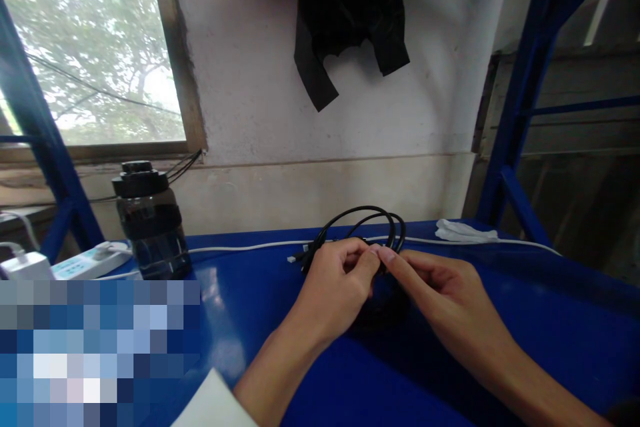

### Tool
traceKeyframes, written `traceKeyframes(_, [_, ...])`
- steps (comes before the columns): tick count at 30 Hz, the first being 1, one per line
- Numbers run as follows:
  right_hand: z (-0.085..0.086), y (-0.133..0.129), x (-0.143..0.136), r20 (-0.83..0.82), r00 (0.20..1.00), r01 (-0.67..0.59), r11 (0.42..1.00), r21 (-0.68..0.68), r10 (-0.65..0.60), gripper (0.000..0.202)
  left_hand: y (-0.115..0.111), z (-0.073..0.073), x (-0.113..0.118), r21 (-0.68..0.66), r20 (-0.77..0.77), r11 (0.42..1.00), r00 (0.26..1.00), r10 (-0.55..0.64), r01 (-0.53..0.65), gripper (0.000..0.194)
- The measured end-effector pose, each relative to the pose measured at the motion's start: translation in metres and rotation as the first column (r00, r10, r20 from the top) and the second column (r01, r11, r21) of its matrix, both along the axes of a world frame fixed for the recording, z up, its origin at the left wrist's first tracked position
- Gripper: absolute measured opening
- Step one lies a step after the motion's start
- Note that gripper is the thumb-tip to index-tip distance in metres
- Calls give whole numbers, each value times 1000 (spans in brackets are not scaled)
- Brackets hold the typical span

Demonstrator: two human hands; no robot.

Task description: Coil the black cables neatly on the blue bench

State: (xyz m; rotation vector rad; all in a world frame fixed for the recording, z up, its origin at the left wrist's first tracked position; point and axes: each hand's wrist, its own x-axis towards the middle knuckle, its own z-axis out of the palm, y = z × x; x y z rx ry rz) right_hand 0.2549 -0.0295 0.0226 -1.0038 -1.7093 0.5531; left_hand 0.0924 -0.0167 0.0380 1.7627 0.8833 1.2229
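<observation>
A coiled black cable (371, 209) is at the middle of the blue table, its loops rising behind my hands. One end with a pale metal plug (293, 258) sticks out to the left. My left hand (343, 280) is pinched at the cable's near side, fingers curled. My right hand (440, 287) meets it from the right, thumb and forefinger pressed together, the tips of both hands touching. Whatever small part lies between the fingertips is hidden by them.
A dark water bottle (153, 223) stands at the left beside a white power strip (93, 261). A white cord (240, 248) crosses the back of the blue table (240, 307). Crumpled white material (463, 231) lies at the back right. Blue frame posts flank the table.
</observation>
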Motion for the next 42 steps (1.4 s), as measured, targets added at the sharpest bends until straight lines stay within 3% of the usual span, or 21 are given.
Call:
traceKeyframes(15, [2,-2,-1,0,999,43,999,-12,-43,57,-1,-1,-1,-15,-4,999,999,39,-39,33])
traceKeyframes(21, [-1,4,1,-128,992,-27,986,-166,5,56,-1,0,0,-3,-13,1000,999,31,-31,31])
traceKeyframes(24, [-4,4,4,-273,961,-136,929,-343,39,58,-1,-1,1,26,-39,999,999,35,-34,30])
traceKeyframes(29, [-10,-2,9,-518,855,-352,765,-539,28,65,-3,-6,1,53,-161,998,986,44,-36,26])
traceKeyframes(34, [-11,-3,10,-586,811,-402,732,-550,6,64,-4,-6,-2,95,-257,995,965,53,-29,30])
traceKeyframes(42, [-10,-5,15,-602,794,-399,675,-621,-83,67,-4,-13,-1,168,-286,984,952,108,-61,19])
